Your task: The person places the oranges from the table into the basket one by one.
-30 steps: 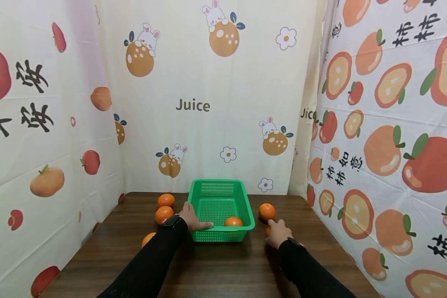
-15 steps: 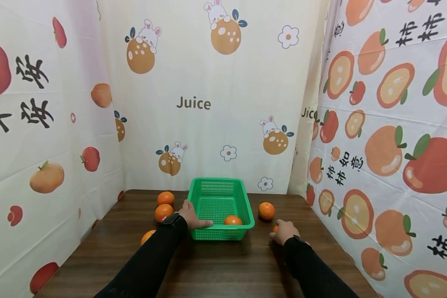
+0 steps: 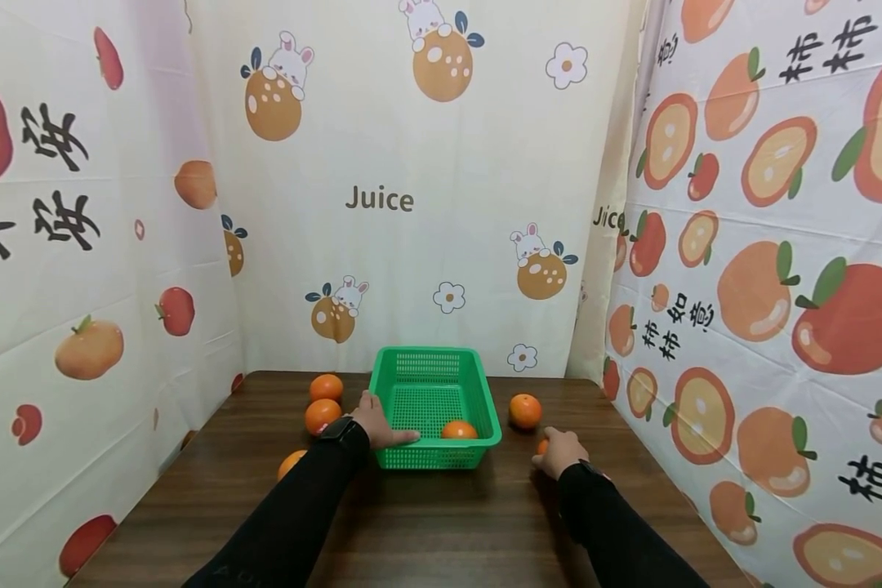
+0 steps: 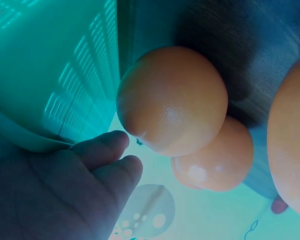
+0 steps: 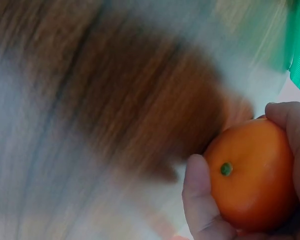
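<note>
My left hand [image 3: 377,423] rests on the near left corner of a green plastic basket [image 3: 437,457]. Its thumb stretches along the front rim, and in the left wrist view the visible fingers [image 4: 107,155] point forward outside the basket wall [image 4: 75,85]. An orange mandarin [image 3: 459,429] lies inside the basket near its front. To the right, my right hand [image 3: 562,453] grips another mandarin [image 5: 252,172] between thumb and fingers, its green stem end showing in the right wrist view; from the head view that fruit is mostly hidden by the hand.
One mandarin [image 3: 525,411] stands right of the basket, beyond my right hand. Left of it lie two mandarins, a far one [image 3: 327,387] and a nearer one [image 3: 322,416], plus another [image 3: 291,464] partly behind my left forearm. Printed curtains [image 3: 412,245] enclose the brown table [image 3: 441,523].
My right hand has shifted slightly right with the mandarin, then stayed nearly in place. The left hand and the basket keep their positions; the head view has tilted a little.
</note>
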Demonstrator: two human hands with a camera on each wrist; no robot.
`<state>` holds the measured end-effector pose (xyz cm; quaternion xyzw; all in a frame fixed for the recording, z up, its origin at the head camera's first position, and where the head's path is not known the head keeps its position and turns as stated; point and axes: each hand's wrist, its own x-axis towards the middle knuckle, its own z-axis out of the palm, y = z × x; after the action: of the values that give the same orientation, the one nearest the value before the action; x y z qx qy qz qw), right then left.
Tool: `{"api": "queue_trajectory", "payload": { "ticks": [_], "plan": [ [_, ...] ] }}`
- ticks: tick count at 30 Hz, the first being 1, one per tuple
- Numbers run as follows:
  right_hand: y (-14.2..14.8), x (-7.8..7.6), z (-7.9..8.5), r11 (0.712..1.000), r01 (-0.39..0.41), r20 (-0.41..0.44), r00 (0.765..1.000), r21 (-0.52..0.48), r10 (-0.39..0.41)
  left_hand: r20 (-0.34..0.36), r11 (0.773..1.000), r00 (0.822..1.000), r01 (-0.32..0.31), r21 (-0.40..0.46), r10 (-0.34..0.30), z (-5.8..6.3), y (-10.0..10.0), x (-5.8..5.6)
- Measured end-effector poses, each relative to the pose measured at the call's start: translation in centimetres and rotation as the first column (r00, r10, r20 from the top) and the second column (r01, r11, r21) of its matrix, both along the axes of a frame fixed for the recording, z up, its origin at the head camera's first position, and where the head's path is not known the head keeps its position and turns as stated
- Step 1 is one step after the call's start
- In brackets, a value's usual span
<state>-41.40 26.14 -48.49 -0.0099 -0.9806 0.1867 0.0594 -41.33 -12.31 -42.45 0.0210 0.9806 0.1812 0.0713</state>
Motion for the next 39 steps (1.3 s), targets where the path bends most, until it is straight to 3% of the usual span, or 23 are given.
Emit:
{"api": "queue_trajectory", "payload": {
  "ticks": [3,7,10,25,39],
  "plan": [
    [0.2,-0.2,-0.5,1.0,0.003,-0.013,1.0,-0.016,-0.003,-0.011,1.0,1.0,0.003,-0.005,-0.003,-0.6,0.0,-0.5],
    [0.8,-0.6,-1.5,0.999,0.002,-0.017,1.0,-0.039,-0.003,-0.013,1.0,1.0,-0.001,-0.007,0.001,-2.1,-0.1,-2.3],
    [1.1,-0.8,-2.0,0.999,-0.007,-0.015,1.0,-0.044,0.006,-0.008,1.0,1.0,-0.005,0.003,0.005,-2.5,-0.1,-2.7],
    [0.4,-0.2,-2.2,0.998,-0.02,-0.035,0.999,-0.06,0.017,0.029,1.0,0.999,-0.024,0.011,0.024,-2.1,-0.4,-2.0],
    [0.7,-0.7,-2.6,0.998,-0.007,-0.041,0.999,-0.065,0.004,0.001,1.0,1.0,-0.021,0.007,0.021,-1.9,-0.4,-2.1]
  ]
}}
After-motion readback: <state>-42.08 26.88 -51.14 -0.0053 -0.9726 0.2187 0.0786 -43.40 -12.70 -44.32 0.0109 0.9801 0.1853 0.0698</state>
